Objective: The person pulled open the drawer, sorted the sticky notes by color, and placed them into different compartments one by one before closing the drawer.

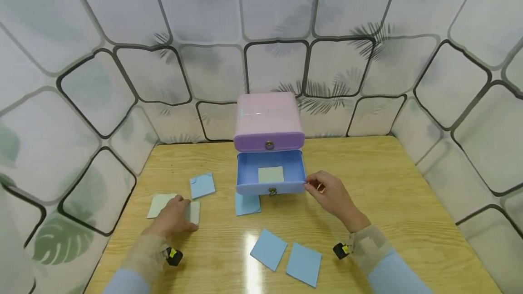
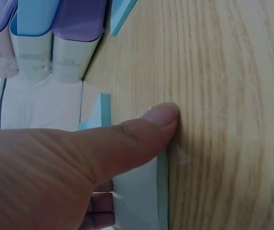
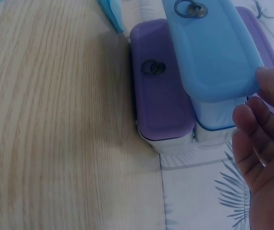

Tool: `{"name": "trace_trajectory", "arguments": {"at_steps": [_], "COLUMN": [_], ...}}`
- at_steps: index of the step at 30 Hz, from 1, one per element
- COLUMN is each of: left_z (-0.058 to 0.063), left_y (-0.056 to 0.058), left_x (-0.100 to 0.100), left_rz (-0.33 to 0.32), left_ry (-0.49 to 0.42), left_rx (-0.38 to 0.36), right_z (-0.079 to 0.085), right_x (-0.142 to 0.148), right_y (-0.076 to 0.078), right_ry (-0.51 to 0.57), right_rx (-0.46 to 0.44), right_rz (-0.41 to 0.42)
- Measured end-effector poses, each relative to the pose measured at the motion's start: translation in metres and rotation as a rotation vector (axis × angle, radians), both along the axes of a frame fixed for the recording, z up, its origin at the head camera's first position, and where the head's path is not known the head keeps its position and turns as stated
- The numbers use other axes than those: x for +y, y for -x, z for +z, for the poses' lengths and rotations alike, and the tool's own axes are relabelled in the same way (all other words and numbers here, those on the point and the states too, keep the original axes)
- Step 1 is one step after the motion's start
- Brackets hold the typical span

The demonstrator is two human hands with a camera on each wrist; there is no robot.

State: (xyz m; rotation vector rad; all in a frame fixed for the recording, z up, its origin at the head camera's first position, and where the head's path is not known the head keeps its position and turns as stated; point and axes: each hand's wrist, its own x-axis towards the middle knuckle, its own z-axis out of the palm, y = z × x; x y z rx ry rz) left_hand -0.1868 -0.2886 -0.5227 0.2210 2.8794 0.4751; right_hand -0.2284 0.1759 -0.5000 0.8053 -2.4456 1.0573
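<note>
While the left hand (image 1: 173, 217) grips a pale green pad (image 1: 194, 212) lying on the left of the table (image 1: 359, 167), thumb and fingers at its edges, I have the right hand (image 1: 332, 196) pinching the right front corner of the pulled-out blue drawer (image 1: 251, 189). I judge the pad light and fairly stiff, its sheets apt to slide, so opposite edges suit it; the drawer looks like smooth, light plastic, best steadied at that corner or by its ring pull (image 1: 272, 191). Another pale pad (image 1: 271, 174) lies inside; blue pads (image 1: 268, 249) lie around.

Shines bright in the head view, glares white on the counter (image 1: 388, 203), looks dimmer in both wrist views.
</note>
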Motion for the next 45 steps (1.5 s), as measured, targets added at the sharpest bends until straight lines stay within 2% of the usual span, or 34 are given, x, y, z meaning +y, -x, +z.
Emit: {"name": "trace_trajectory", "arguments": {"at_steps": [7, 16, 22, 27, 31, 40, 45], "left_z": [-0.001, 0.000, -0.004, -0.007, -0.006, -0.002, -0.004], "left_y": [-0.006, -0.008, -0.011, -0.012, -0.012, -0.014, -0.015], "left_x": [0.006, 0.012, 0.014, 0.013, 0.014, 0.015, 0.014], "left_rz": [0.000, 0.003, 0.009, 0.000, 0.000, 0.057, 0.068], "left_ry": [0.024, 0.029, 0.044, 0.074, 0.094, 0.077, 0.077], "left_rx": [0.021, 0.030, 0.029, 0.063, 0.102, 0.119, 0.167], "right_z": [-0.001, -0.001, -0.003, -0.005, -0.004, -0.004, -0.004], "right_x": [0.000, -0.001, -0.001, -0.002, -0.001, -0.002, -0.003], "right_y": [-0.003, -0.002, -0.002, -0.002, -0.001, 0.002, 0.002], "right_ry": [0.010, 0.018, 0.017, 0.014, 0.014, 0.014, 0.015], "right_rx": [-0.007, 0.025, 0.022, 0.022, 0.021, 0.018, 0.023], "right_rz": [0.009, 0.016, 0.016, 0.014, 0.008, 0.016, 0.021]}}
